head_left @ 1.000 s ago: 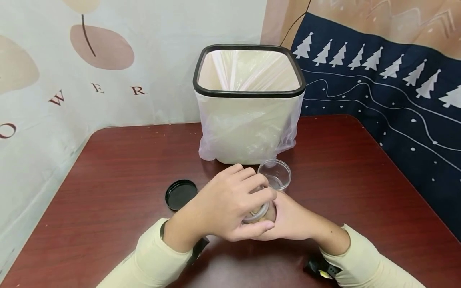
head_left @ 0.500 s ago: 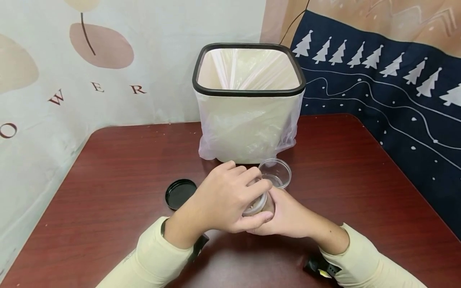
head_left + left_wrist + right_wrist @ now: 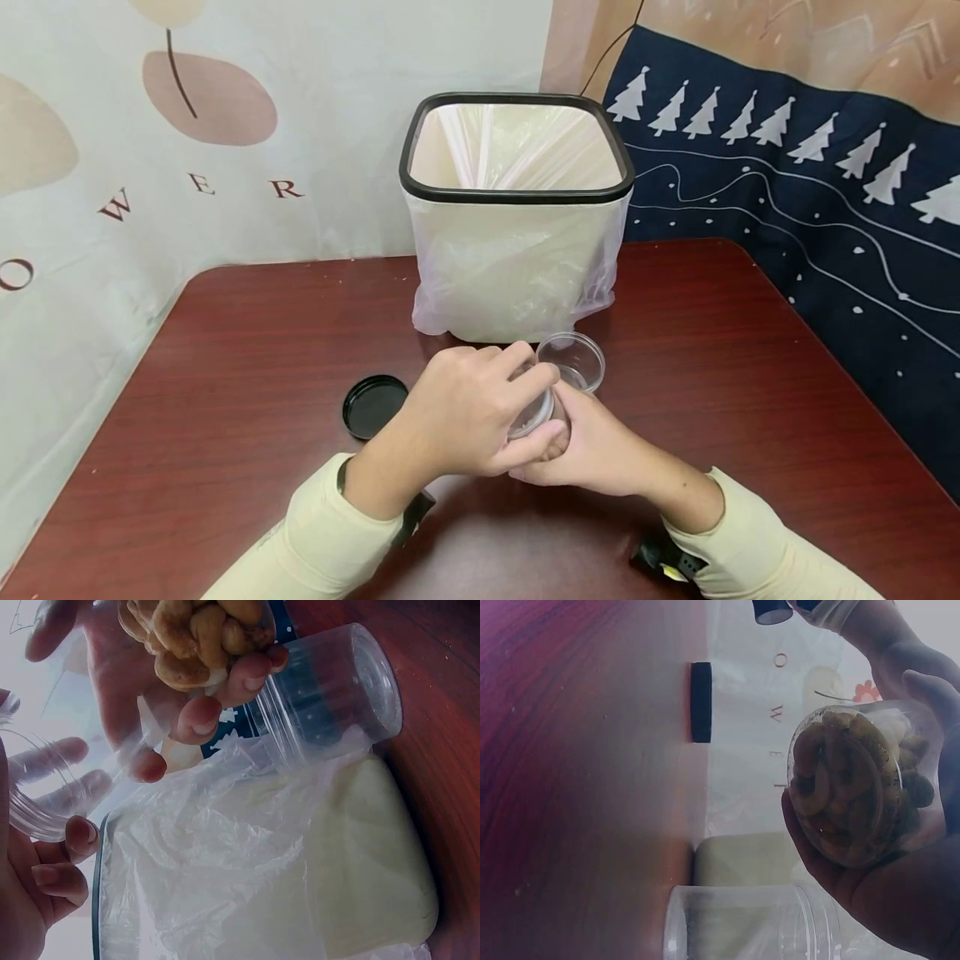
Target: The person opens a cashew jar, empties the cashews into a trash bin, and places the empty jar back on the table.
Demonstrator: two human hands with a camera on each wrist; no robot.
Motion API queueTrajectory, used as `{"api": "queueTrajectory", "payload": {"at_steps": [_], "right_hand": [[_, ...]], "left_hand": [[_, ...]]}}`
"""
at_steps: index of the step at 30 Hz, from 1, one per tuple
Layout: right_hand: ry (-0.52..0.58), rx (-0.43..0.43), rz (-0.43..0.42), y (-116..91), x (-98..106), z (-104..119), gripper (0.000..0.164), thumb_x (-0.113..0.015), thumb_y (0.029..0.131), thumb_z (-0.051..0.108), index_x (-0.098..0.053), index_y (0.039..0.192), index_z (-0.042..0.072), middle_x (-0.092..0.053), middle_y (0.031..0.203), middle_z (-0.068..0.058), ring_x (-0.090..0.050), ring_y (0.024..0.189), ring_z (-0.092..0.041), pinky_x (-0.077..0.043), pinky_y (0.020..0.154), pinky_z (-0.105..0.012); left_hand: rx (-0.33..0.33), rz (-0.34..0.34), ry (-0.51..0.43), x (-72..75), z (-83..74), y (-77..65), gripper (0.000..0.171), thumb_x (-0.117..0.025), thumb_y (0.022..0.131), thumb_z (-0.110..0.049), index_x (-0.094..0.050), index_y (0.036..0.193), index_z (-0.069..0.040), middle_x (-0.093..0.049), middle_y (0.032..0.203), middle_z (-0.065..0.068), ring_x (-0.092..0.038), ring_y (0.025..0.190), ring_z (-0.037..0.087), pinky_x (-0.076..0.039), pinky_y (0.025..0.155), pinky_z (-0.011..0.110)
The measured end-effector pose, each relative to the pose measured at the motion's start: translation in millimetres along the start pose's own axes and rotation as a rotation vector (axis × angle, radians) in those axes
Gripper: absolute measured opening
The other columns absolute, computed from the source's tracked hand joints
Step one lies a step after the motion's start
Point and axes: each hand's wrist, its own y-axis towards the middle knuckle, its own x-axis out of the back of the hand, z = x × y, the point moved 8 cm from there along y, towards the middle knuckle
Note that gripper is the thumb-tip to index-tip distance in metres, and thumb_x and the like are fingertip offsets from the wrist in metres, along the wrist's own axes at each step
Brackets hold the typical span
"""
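Both hands are on a clear plastic jar of cashews (image 3: 847, 787). In the head view, my left hand (image 3: 468, 408) covers the jar's top from above, thumb and fingers curled about its rim. My right hand (image 3: 600, 442) grips the jar's body from the right side. The left wrist view shows cashews (image 3: 199, 637) low in the jar behind the right hand's fingers, with the left hand (image 3: 34, 889) at the threaded neck (image 3: 45, 795). The jar looks tilted. Much of its mouth is hidden under the left hand.
A second clear jar (image 3: 581, 358) stands just beyond the hands. A black lid (image 3: 373, 407) lies on the red-brown table (image 3: 262, 333) to the left. Behind stands a waste bin (image 3: 517, 267) with a plastic bag liner and black rim. Printed cloths hang around the back.
The left hand turns slightly at the jar's top, its knuckles shifting left and its fingers bending more. Together the hands and jar rise slightly in view. The lid, second jar and bin stay put.
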Motion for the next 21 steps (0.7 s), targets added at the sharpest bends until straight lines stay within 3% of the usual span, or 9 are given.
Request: {"api": "queueTrajectory", "payload": {"at_steps": [9, 14, 21], "right_hand": [[-0.107, 0.043, -0.096, -1, 5, 4, 0.063, -0.087, 0.071, 0.020, -0.052, 0.123, 0.021, -0.068, 0.100, 0.008, -0.066, 0.085, -0.006, -0.057, 0.075, -0.026], [-0.198, 0.077, -0.154, 0, 9, 7, 0.071, -0.087, 0.069, 0.020, -0.051, 0.130, 0.020, -0.069, 0.097, 0.009, -0.066, 0.082, -0.003, -0.056, 0.075, -0.025], [-0.256, 0.086, -0.179, 0, 12, 9, 0.077, -0.086, 0.069, 0.020, -0.049, 0.136, 0.019, -0.068, 0.095, 0.007, -0.063, 0.080, -0.003, -0.054, 0.074, -0.024]], "left_hand": [[0.039, -0.023, 0.021, -0.5, 1.4, -1.2, 0.033, -0.057, 0.085, -0.043, -0.066, 0.097, -0.013, -0.054, 0.076, -0.001, -0.041, 0.050, 0.012, -0.037, 0.043, 0.026], [0.091, -0.020, 0.044, -1.0, 4.4, -1.4, 0.034, -0.052, 0.089, -0.044, -0.067, 0.098, -0.015, -0.057, 0.079, -0.002, -0.047, 0.050, 0.013, -0.040, 0.043, 0.027], [0.134, -0.030, 0.027, -0.9, 5.9, -1.0, 0.030, -0.060, 0.084, -0.041, -0.068, 0.097, -0.015, -0.056, 0.078, -0.002, -0.048, 0.050, 0.011, -0.040, 0.042, 0.026]]}}
